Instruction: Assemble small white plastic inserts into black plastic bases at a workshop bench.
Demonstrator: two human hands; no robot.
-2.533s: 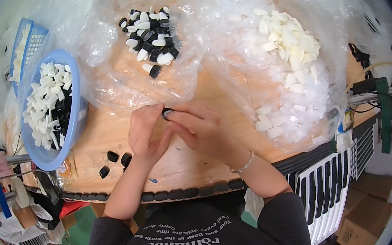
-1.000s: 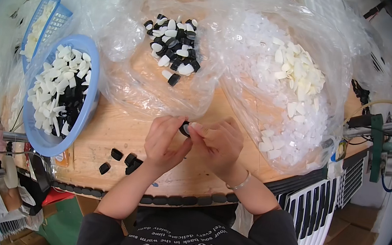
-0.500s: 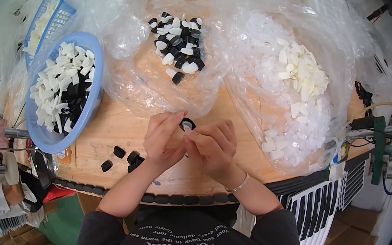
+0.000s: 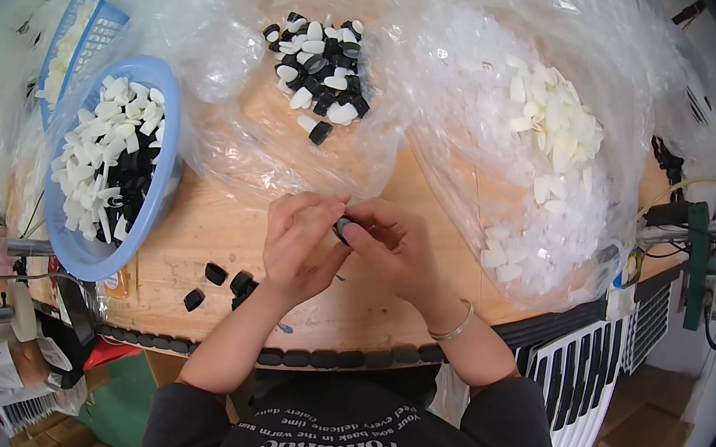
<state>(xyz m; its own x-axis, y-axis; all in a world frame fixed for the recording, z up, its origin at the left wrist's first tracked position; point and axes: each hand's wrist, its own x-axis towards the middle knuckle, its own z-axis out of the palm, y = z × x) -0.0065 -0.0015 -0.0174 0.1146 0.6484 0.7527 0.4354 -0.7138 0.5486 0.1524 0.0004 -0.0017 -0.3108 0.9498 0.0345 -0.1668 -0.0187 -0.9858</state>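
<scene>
A wooden table [image 4: 212, 231] fills the view, its near edge lined with a strip of dark rounded pieces [image 4: 331, 357]; crumpled clear plastic sheeting [image 4: 236, 117] covers most of its far half; on the right of that sheeting lies a broad heap of white and clear plastic pieces [image 4: 549, 149], and toward the middle a smaller pile of mixed black and white caps [image 4: 319, 69]; at the left edge a round blue basin [image 4: 159, 188] holds black and white pieces, with a blue mesh basket [image 4: 84, 34] just behind it; the person's two hands meet over bare wood just in front of the sheeting; the left hand [image 4: 300, 248] is curled, its fingers bent in toward the right one; the right hand [image 4: 395, 251] is likewise closed, thumb and forefinger pinching; between the fingertips of both sits a small black cap [image 4: 343, 226], gripped from both sides and largely hidden by the fingers; a thin bracelet [image 4: 451, 330] circles the right wrist; on the table near the left forearm lie a few loose black caps [image 4: 223, 283], apart from the hands.
</scene>
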